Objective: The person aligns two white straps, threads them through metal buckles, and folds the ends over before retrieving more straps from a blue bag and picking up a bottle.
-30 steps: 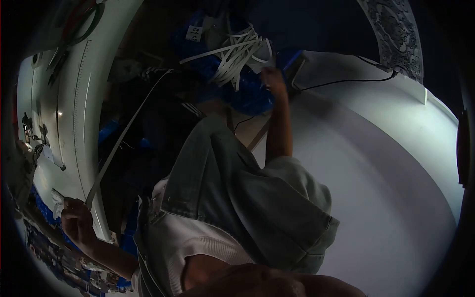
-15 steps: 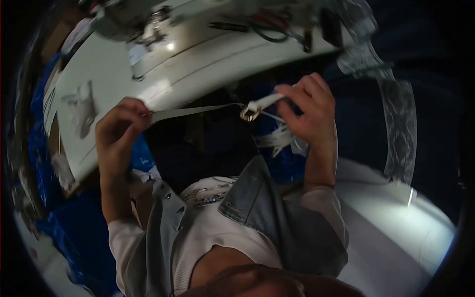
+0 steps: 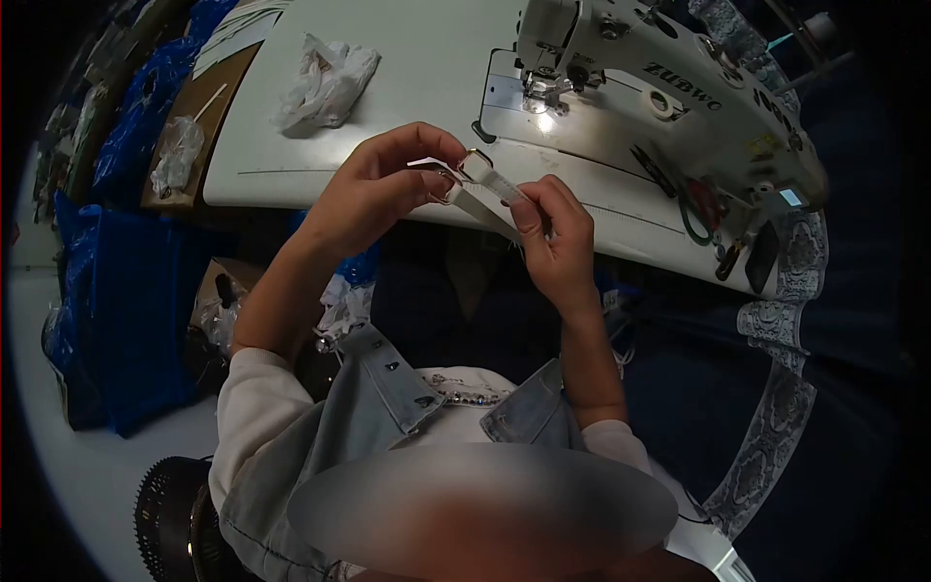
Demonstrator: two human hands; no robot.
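A white strap (image 3: 499, 186) with a gold-coloured metal buckle (image 3: 475, 158) at its end is held up between my two hands, over the front edge of the sewing table. My left hand (image 3: 364, 194) pinches one part of the strap, its fingertips beside the buckle. Thumb and fingers of my right hand (image 3: 560, 233) are closed on the strap just below and right of the buckle. Another length of the strap (image 3: 480, 211) runs between the hands. Exactly what lies under my left fingertips is hidden.
A sewing machine (image 3: 669, 73) stands on the white table (image 3: 262, 145), its needle area lit. Near its base lie black snips (image 3: 655, 172), scissors (image 3: 696, 215) and a tape roll (image 3: 661, 104). A crumpled plastic bag (image 3: 330, 85) lies left. Lace trim (image 3: 776, 427) hangs right; a blue bin (image 3: 145, 320) stands left.
My hands, held wide apart with the strap stretched between them, have come close together at the buckle. The view has shifted, so the sewing machine now shows at upper right.
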